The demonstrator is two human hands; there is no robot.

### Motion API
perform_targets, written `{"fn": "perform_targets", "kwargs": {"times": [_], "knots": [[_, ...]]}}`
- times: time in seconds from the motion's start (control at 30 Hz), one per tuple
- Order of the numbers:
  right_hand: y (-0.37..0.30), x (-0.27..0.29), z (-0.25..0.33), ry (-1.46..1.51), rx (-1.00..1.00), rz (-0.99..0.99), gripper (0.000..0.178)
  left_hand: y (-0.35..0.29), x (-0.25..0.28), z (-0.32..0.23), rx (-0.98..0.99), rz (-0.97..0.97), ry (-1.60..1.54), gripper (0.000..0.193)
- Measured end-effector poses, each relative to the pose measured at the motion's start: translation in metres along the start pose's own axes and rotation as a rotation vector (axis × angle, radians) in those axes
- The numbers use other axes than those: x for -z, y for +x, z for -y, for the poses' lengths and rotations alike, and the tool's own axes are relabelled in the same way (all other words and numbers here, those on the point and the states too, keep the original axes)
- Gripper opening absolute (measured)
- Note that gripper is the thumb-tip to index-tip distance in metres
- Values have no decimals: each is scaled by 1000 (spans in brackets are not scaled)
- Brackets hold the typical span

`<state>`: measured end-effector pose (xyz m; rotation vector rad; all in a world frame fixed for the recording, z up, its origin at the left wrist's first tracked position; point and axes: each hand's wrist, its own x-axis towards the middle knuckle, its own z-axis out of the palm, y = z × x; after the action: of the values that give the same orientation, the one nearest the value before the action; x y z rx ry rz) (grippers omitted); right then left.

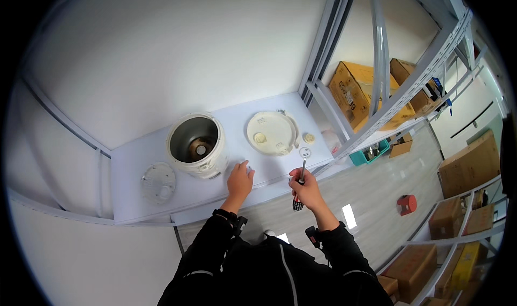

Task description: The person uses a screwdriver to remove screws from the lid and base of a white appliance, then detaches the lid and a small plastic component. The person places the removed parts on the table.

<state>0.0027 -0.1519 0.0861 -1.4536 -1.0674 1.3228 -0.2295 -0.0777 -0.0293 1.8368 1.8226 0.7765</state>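
My right hand [308, 189] is closed around a screwdriver [298, 201] with a red and black handle. Its shaft points away from me, and the tip is by a small round pale piece [305, 152] with dark specks. My left hand [239, 183] is at the table's front edge, right of a white rice cooker body [215, 163]. Its fingers are curled together near a tiny pale thing too small to name. The cooker stands uncovered, showing a grey inside with a brown bottom. Farther right lies a round cream lid [274, 131], with a small cream cap [308, 138] beside it.
A clear round plastic cover [159, 183] lies left of the cooker on the white table [129, 198]. Metal shelving [344, 128] with cardboard boxes [355, 93] borders the right side. On the floor are a teal bin [371, 154] and a red stool [407, 204].
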Motion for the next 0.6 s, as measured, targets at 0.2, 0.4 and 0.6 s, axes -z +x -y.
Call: {"fn": "perform_targets", "kwargs": {"times": [0.2,0.4,0.6], "knots": [[-4,35,-5,6,-18,3,28,13,-21,4,68,-72,100,13],[-10,52,10,-30,59,48,42,7,-17,-25,6,-46,-211,11],[-18,45,23,-192,233,308,59,-13,23,-112,29,278,-1078,18]]}}
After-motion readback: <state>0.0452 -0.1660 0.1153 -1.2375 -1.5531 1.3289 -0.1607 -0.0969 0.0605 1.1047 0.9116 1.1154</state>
